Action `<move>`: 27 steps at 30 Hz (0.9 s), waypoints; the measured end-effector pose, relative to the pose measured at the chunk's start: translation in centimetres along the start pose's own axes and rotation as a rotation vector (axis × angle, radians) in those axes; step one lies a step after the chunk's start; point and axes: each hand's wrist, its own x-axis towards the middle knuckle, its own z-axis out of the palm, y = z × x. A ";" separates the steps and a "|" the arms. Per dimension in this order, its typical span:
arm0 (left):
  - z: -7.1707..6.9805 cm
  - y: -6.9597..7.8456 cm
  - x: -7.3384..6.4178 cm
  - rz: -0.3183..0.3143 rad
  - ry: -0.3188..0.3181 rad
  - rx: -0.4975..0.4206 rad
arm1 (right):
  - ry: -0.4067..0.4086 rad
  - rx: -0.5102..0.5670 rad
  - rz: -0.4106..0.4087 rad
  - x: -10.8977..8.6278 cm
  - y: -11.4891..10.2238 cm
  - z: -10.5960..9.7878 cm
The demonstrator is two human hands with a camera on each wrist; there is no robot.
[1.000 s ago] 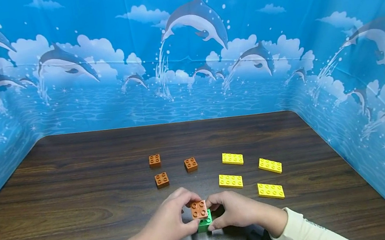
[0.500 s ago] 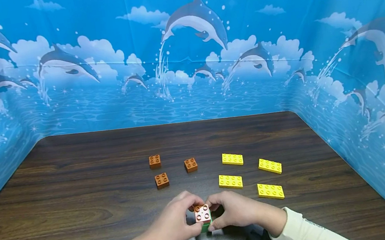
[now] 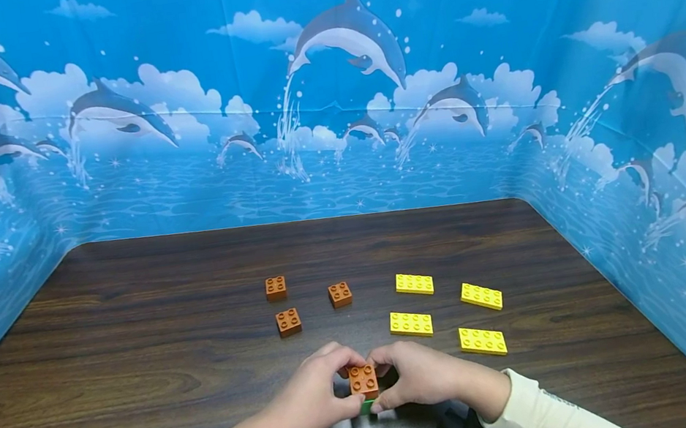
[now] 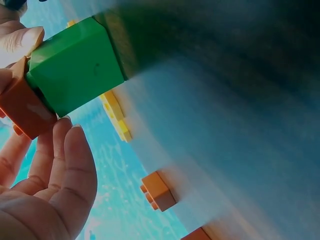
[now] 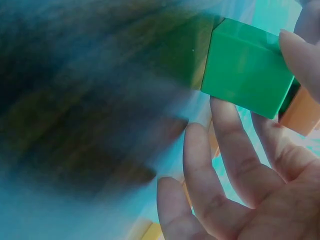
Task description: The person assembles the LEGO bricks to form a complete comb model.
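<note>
Near the front of the table, my left hand [image 3: 316,392] pinches an orange-brown toy brick [image 3: 363,381] between thumb and fingers. That brick is over a taller green block [image 4: 77,67], with a narrow dark gap between them in the left wrist view. My right hand [image 3: 420,376] grips the green block by its sides, thumb on one face and fingers on the opposite one, as the right wrist view shows. From the head view only a thin strip of green shows below the brown brick. The block's base meets the table [image 5: 100,150].
Three loose brown bricks, one at the back left [image 3: 276,287], lie beyond my left hand. Several flat yellow bricks, the closest a yellow plate [image 3: 482,341], lie beyond my right hand. A blue dolphin-print curtain [image 3: 335,163] borders the table at the back and sides.
My left hand has moved slightly right and toward me, bringing the brown brick over the green block and covering its studs. The right hand stays on the green block.
</note>
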 end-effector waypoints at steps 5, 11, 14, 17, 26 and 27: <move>-0.1 0.1 0.2 -0.009 -0.019 0.002 | 0.010 -0.060 0.011 -0.1 -0.2 0.1; -0.1 0.2 0.2 -0.002 -0.030 0.024 | 0.025 -0.111 0.019 -0.2 -0.4 0.1; -0.1 0.3 0.2 -0.002 -0.031 0.038 | 0.035 -0.131 0.011 -0.2 -0.4 0.2; 0.0 0.3 0.1 -0.007 -0.030 0.052 | 0.044 -0.156 -0.002 -0.2 -0.5 0.3; 0.2 0.5 0.0 -0.013 -0.026 0.090 | 0.057 -0.188 -0.004 -0.4 -0.7 0.4; 0.2 0.6 -0.1 -0.011 -0.025 0.095 | 0.058 -0.188 -0.005 -0.4 -0.7 0.5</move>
